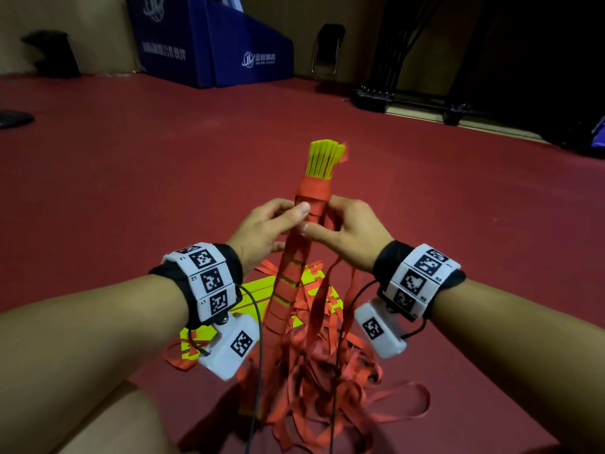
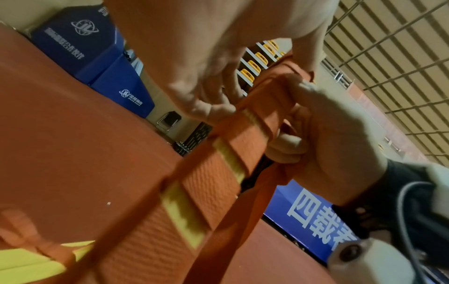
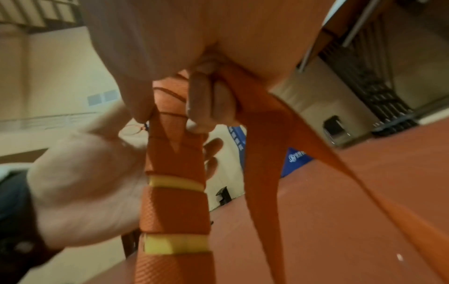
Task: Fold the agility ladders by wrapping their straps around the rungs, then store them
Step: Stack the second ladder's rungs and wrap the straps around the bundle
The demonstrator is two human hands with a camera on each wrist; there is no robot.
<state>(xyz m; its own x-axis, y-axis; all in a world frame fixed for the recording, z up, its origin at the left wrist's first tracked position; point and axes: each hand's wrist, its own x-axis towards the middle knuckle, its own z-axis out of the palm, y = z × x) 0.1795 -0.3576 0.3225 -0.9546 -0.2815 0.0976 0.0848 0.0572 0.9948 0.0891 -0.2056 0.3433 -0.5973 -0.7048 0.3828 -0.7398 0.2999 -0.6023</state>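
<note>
A bundle of yellow ladder rungs (image 1: 322, 158) stands nearly upright in front of me, wound round with orange strap (image 1: 291, 273) along most of its length. My left hand (image 1: 271, 224) grips the wrapped bundle from the left, thumb across its front. My right hand (image 1: 340, 231) holds the bundle from the right and pinches a loose run of strap (image 3: 264, 123) that hangs down from its fingers. The wrist views show the wound strap (image 2: 213, 173) with yellow gaps (image 3: 175, 181) between the turns.
Under the bundle a tangle of loose orange strap (image 1: 327, 381) and another yellow ladder (image 1: 252, 290) lie on the red floor (image 1: 131, 175). Blue padded blocks (image 1: 209, 44), a folding chair (image 1: 327, 47) and a dark metal stand (image 1: 409, 93) are along the far wall.
</note>
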